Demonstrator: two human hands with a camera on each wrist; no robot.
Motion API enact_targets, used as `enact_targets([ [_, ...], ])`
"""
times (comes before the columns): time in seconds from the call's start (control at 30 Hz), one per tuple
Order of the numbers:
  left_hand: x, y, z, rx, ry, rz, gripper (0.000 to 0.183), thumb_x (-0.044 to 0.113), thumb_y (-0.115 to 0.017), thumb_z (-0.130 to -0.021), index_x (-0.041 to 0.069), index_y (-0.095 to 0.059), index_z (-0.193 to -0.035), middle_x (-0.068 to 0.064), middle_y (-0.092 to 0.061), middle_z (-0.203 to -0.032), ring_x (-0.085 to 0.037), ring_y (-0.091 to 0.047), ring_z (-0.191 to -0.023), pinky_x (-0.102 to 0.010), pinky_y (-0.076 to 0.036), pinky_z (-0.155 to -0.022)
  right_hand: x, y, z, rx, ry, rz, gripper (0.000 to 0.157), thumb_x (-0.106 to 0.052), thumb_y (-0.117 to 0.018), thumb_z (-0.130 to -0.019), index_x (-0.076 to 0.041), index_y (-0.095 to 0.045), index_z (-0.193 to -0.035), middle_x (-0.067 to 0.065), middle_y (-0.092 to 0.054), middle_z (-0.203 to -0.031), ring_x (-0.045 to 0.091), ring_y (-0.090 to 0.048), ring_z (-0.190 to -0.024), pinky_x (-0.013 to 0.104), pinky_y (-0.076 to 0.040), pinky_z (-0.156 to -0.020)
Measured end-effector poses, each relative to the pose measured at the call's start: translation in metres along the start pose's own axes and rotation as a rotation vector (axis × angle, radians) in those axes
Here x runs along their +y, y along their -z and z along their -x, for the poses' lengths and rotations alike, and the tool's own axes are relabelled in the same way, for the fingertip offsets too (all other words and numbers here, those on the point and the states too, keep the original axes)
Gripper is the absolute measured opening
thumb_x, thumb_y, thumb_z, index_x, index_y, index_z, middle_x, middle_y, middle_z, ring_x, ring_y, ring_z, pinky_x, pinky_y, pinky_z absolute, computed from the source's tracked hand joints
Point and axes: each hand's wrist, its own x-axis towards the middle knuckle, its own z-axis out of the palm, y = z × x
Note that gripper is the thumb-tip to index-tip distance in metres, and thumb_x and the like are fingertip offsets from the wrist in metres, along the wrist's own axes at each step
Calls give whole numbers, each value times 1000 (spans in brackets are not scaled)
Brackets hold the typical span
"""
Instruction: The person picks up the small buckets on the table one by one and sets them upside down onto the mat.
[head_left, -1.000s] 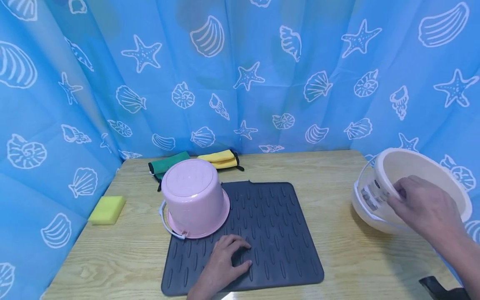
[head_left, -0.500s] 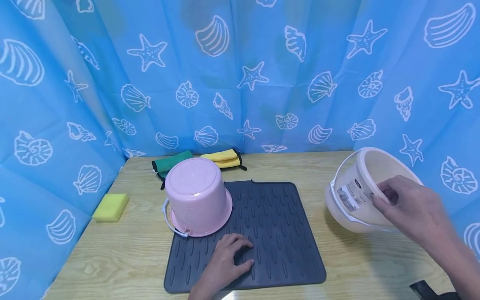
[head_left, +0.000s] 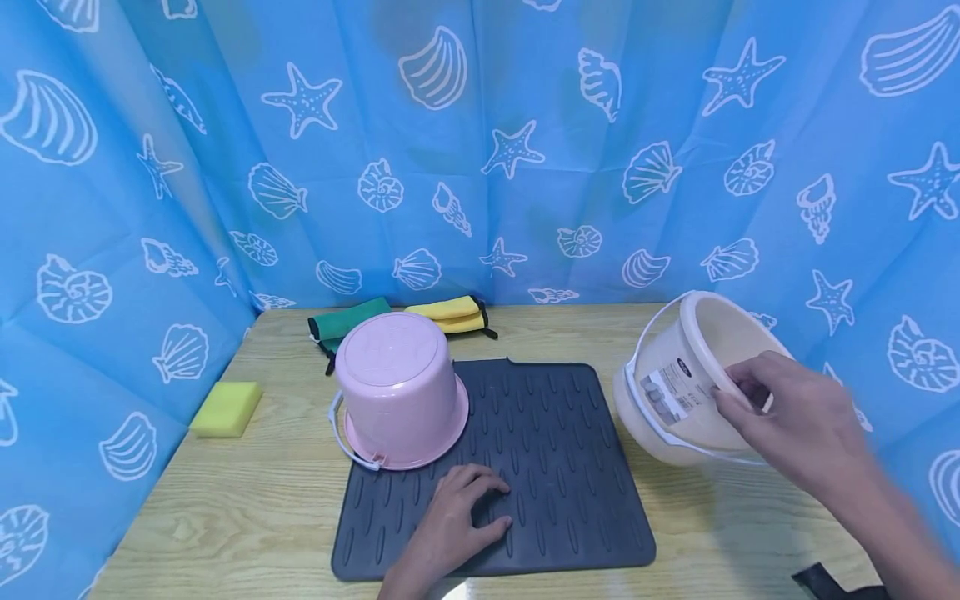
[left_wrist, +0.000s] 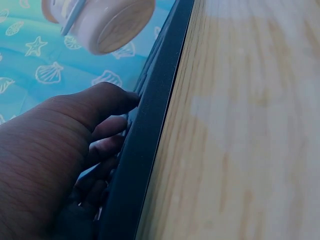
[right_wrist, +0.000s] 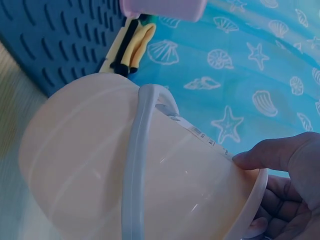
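Note:
My right hand (head_left: 787, 408) pinches the rim of a cream bucket (right_wrist: 90, 165), thumb outside and fingers inside. The bucket is tilted, mouth toward the right, beside the mat's right edge in the head view; a label (head_left: 669, 393) and a white handle (right_wrist: 137, 170) show on its side. My left hand (head_left: 459, 512) rests with loosely bent fingers on the dark ribbed mat (head_left: 555, 467), holding nothing. Just beyond it a pink bucket (head_left: 397, 392) stands upside down over the mat's left part, its pale handle hanging at the left.
A green cloth (head_left: 348, 319) and a yellow cloth (head_left: 450, 312) lie behind the pink bucket. At the table's left edge sits a yellow sponge (head_left: 227, 408). A blue shell-print curtain (head_left: 517, 208) surrounds the wooden table (head_left: 225, 517). A black object (head_left: 825, 581) shows at the lower right.
My right hand has brought the cream bucket leftward from the table's right side to near the mat. My left hand has stayed on the mat. The view has shifted slightly.

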Motion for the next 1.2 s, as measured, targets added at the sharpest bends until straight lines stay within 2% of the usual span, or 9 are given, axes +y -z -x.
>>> enact_targets([
  [0.27, 0, 0, -1, 0, 2, -1, 30, 33, -78, -86, 26, -70, -114, 12, -59, -121, -13, -51, -114, -43, -43, -100, -16, -5, -2, 1, -16, -74, 21, -6, -83, -71, -11, -72, -88, -10, -62, -73, -2, -50, -63, 13, -39, -54],
  [0.47, 0, -1, -2, -1, 6, -9, 31, 33, -79, -86, 26, -70, -114, 13, -58, -121, -12, -51, -114, -42, -43, -100, -25, -8, -3, 38, -6, -114, 24, -4, -85, -69, -12, -73, -88, -10, -60, -73, -2, -49, -63, 12, -38, -53],
  [0.8, 1, 2, -2, -18, 36, 4, 30, 34, -79, -86, 27, -70, -114, 14, -58, -121, -13, -50, -114, -41, -44, -98, -40, -16, -7, 88, -73, -204, 21, -1, -84, -70, -12, -72, -84, -9, -55, -70, 0, -44, -67, 14, -34, -57],
  [0.93, 1, 7, -3, -12, 52, 58, 29, 34, -76, -89, 26, -70, -116, 12, -59, -121, -13, -53, -114, -43, -46, -99, -44, -19, -7, 93, -94, -257, 22, 1, -84, -70, -10, -73, -86, -7, -57, -71, 2, -46, -66, 13, -36, -56],
  [1.2, 7, 27, -15, 99, 49, 230, 33, 33, -71, -93, 17, -69, -122, 12, -62, -117, -11, -61, -107, -38, -53, -93, -46, -22, -11, 104, -112, -281, 22, 2, -85, -71, -7, -75, -89, -5, -61, -74, 4, -49, -66, 11, -39, -58],
])
